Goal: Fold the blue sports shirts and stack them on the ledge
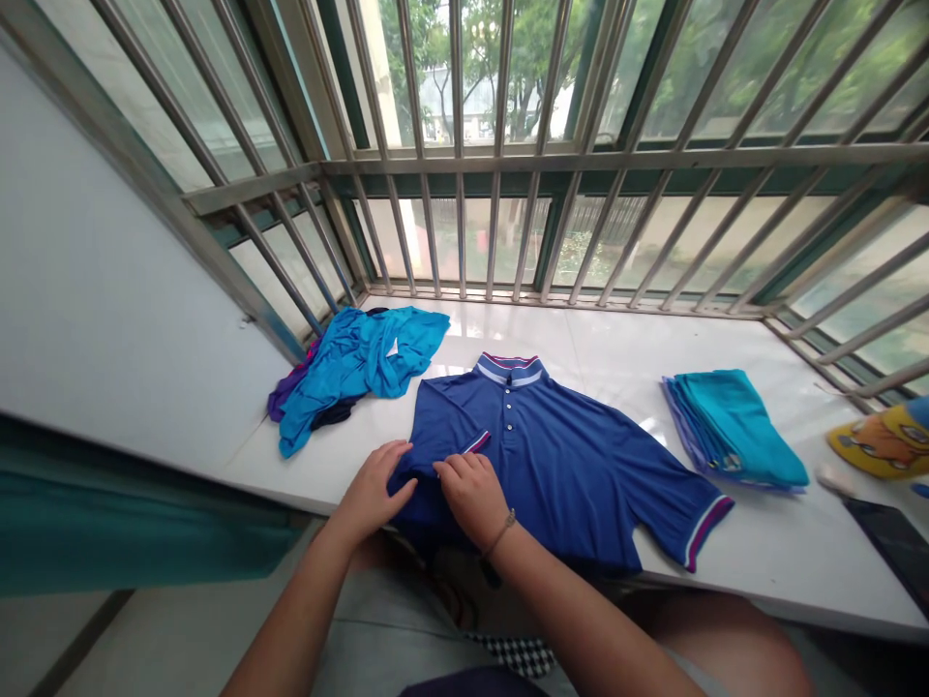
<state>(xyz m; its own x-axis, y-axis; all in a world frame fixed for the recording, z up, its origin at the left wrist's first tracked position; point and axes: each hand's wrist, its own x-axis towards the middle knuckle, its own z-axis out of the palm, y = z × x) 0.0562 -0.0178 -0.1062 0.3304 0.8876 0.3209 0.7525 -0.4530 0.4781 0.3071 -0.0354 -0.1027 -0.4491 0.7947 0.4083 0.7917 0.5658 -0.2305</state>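
Single head-worn view, looking forward and steeply down over a white sill (pixel 762 542) at close range. It faces a barred window (pixel 508 145); no second view is provided.

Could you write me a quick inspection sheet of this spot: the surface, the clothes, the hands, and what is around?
Surface: white glossy ledge under a window.
Job's things: blue polo shirt lying flat, front up, its left sleeve folded inward.
Clutter: crumpled turquoise garments at far left; folded turquoise stack at right; yellow printed item and a dark flat object at the right edge.
Hands: left hand and right hand press on the folded sleeve; a bracelet on the right wrist.
Cables: nothing seen.
Surroundings: metal window bars, trees outside, white wall at left.
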